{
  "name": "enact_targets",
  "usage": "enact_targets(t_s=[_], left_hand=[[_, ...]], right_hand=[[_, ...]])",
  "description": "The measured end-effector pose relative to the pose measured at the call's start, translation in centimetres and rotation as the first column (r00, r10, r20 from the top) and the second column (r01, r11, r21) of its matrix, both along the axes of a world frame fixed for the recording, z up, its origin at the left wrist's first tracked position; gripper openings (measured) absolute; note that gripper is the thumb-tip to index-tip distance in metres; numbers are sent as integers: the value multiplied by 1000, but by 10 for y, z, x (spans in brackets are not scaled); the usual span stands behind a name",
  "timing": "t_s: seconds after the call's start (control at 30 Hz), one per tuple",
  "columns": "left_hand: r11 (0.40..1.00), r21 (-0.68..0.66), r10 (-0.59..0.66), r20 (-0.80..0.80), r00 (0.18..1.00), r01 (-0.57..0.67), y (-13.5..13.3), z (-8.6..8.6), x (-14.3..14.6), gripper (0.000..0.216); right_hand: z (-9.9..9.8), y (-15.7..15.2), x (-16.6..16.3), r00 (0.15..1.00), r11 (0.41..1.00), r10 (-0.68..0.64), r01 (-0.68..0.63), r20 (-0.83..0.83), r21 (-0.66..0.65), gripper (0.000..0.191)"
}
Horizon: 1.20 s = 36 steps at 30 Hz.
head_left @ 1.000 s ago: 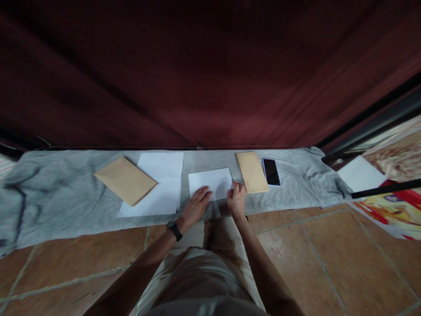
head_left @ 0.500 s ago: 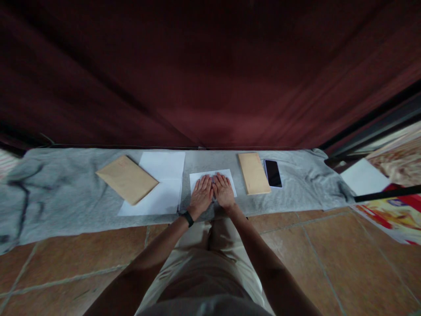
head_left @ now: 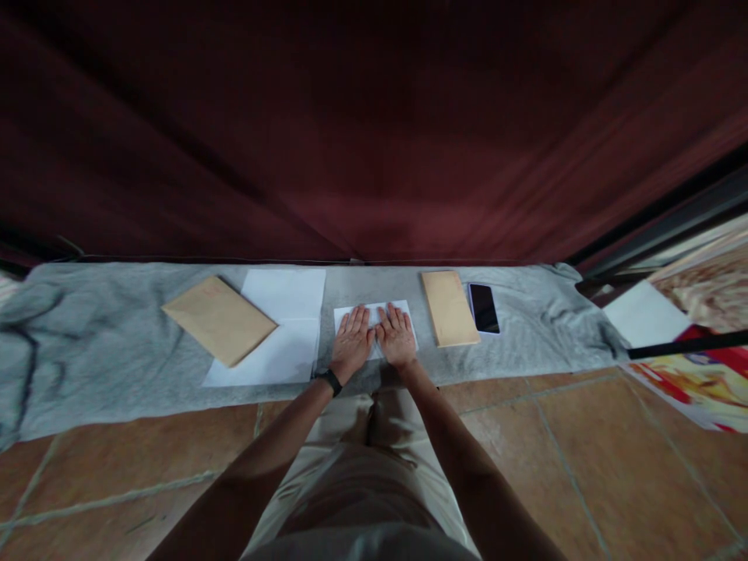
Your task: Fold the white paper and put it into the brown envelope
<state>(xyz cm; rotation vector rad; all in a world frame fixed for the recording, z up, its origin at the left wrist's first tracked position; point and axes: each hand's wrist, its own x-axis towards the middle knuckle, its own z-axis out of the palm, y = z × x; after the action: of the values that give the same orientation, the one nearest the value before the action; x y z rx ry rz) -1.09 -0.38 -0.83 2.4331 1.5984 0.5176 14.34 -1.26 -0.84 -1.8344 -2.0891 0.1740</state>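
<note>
A small white sheet of paper (head_left: 379, 313), seemingly folded, lies on the grey cloth under both palms. My left hand (head_left: 353, 340), with a dark band on its wrist, rests flat on the paper's left half, fingers stretched forward. Flat on the right half lies my right hand (head_left: 396, 336), its fingers slightly spread. The thumbs come close together at the middle. Part of the paper is hidden beneath the hands. To the left, larger white sheets (head_left: 292, 351) lie partly under a brown envelope (head_left: 220, 321). Another brown envelope (head_left: 449, 308) is just right of my right hand.
A phone (head_left: 485, 308) lies beside the right envelope. Grey cloth (head_left: 543, 319) covers the long narrow surface, with a dark red curtain (head_left: 374, 156) behind it. At the far right are a white sheet (head_left: 646, 314) and a colourful printed box or bag (head_left: 701, 386). Tiled floor (head_left: 555, 452) lies in front.
My hands have moved slightly apart on the paper, the left one outward to the left, uncovering more of its middle. The view has shifted a little.
</note>
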Motion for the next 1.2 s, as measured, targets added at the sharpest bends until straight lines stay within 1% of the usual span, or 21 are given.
enact_targets(t_s=[0.17,0.33,0.5,0.63,0.8,0.87,1.0,1.07,1.2], left_hand=[[998,47,50,40,998,-52,-2,-6,-11,62],[994,54,92,38,995,-94,-5,-5,-20,62],[988,50,149,-7,989,-149,-9,-4,-21,62],[986,38,165,-60,984,-163,-11,-3,-22,63],[977,36,212,-108,971,-209,-13,3,-18,62],[981,38,196,-126,973,-192,-15,7,-13,62],[998,16,54,-148,987,-52,-25,14,-1,60],[1000,-3,7,-162,987,-8,-29,16,3,59],[1000,-17,8,-183,983,-11,-31,15,-1,58]], right_hand=[[-2,-2,2,1000,1000,-27,27,7,-4,53],[-6,-4,2,997,997,-79,79,9,10,55],[-11,-8,4,994,992,-109,106,32,63,57],[-13,-12,7,990,988,-132,128,50,82,59],[-16,-17,12,986,984,-156,150,58,93,60],[-17,-18,13,985,983,-161,155,57,95,60],[-18,-19,14,986,982,-157,150,57,114,60],[-19,-18,14,986,982,-157,149,64,120,59],[-18,-18,13,983,980,-168,158,73,123,59]])
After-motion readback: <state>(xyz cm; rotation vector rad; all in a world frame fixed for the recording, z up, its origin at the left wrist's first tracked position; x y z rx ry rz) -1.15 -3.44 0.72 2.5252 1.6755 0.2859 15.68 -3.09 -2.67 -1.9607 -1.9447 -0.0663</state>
